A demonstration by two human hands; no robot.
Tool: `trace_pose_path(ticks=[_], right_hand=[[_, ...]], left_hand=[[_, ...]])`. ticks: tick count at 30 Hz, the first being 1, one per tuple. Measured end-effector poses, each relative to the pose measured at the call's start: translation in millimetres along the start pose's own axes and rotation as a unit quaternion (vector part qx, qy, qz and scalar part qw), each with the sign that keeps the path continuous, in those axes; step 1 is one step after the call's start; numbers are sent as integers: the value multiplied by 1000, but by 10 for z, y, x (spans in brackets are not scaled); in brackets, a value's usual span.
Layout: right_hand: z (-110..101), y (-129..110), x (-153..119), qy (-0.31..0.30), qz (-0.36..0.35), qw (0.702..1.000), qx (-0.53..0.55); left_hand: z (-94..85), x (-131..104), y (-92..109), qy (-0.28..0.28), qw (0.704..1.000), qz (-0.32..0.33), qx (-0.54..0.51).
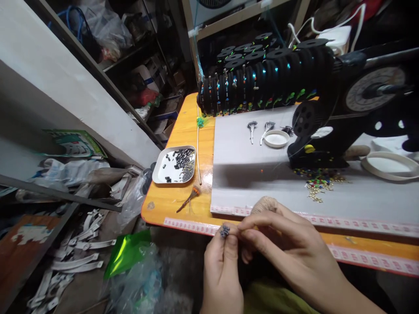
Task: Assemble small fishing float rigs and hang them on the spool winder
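A yellow table (206, 194) is filling the middle of the view. On its far side a black machine (262, 87) is standing, carrying a row of discs. A grey board (238, 183) is lying on the table beneath it. A tape (193, 226) marked with numbers is running along the table's near edge.

The right hand (288, 248) is reaching across that edge, its thumb and forefinger standing close together at the left fingertips; I cannot tell whether they are gripping anything. The left hand (221, 272) is curling nearly closed, pinching a grey bundle (224, 231).

A white tray (162, 169) is sitting near the table's left edge, holding black pieces. A thin stick (197, 152) is lying just right of it. Coloured beads (319, 183) are lying heaped on the board. A small ring (276, 138) is resting there too, near two dark-topped sprays (252, 129). A brown tuft (189, 198) is lying between tray and tape.

Smallest of all, the grey bundle is showing its head between the left thumb and finger, at the table's near edge.
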State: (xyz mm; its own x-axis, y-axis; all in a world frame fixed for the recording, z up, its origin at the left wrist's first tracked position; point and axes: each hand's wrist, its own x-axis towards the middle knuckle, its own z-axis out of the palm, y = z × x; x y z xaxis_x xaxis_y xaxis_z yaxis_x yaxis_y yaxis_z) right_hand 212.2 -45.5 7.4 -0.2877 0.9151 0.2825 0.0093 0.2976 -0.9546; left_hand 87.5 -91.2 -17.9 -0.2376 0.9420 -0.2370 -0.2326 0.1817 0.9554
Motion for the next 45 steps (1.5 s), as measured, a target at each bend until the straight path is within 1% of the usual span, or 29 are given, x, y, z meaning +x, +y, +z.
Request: trace_pose_path(ticks=[2,4,6,7,9,11,14,15,17,19,21,24,27,30,34,37,40,45], right_hand=[[5,-3,0,-3,32,998,52],[-10,-19,3,-10,45,997,58],[-35,-44,11,-9,24,1000,1],[-47,-57,16,-6,5,999,-38],[-61,-75,23,6,-32,995,-97],[-55,-79,21,16,-51,993,-109],[-34,-53,-11,35,-59,991,-110],[-33,-38,-29,41,-63,991,-113],[-47,-2,-73,51,-76,988,-121],[-79,32,-118,54,-88,985,-138],[-117,57,-154,43,-90,982,-161],[-150,73,-181,21,-94,977,-189],[-158,70,-189,0,-99,976,-196],[-166,65,-200,-22,-102,975,-198],[-178,50,-213,-32,-108,974,-198],[-165,16,-193,-21,-107,975,-195],[-143,-19,-151,1,-96,981,-169],[-126,-14,-110,-14,-92,988,-120]], left_hand=[[12,-7,-24,19,999,-17,32],[1,-10,-19,7,998,-16,57],[-8,-23,-11,-5,998,-17,61],[-7,-34,-12,-1,998,-18,58],[9,-59,-27,25,998,-16,48],[43,-81,-49,38,999,-18,23],[96,-86,-73,26,998,-10,-58],[106,-81,-76,24,996,8,-87],[107,-63,-81,25,989,70,-125],[83,-40,-91,23,981,146,-125],[47,-20,-110,9,974,202,-101],[1,-3,-152,-7,967,249,-60],[-13,-2,-192,-13,961,273,-48],[-6,-6,-210,-16,958,283,-45],[6,-10,-213,-20,956,290,-46],[12,-10,-223,-22,957,287,-44],[24,-23,-242,-22,958,283,-40],[64,-87,-260,17,971,236,-42]])
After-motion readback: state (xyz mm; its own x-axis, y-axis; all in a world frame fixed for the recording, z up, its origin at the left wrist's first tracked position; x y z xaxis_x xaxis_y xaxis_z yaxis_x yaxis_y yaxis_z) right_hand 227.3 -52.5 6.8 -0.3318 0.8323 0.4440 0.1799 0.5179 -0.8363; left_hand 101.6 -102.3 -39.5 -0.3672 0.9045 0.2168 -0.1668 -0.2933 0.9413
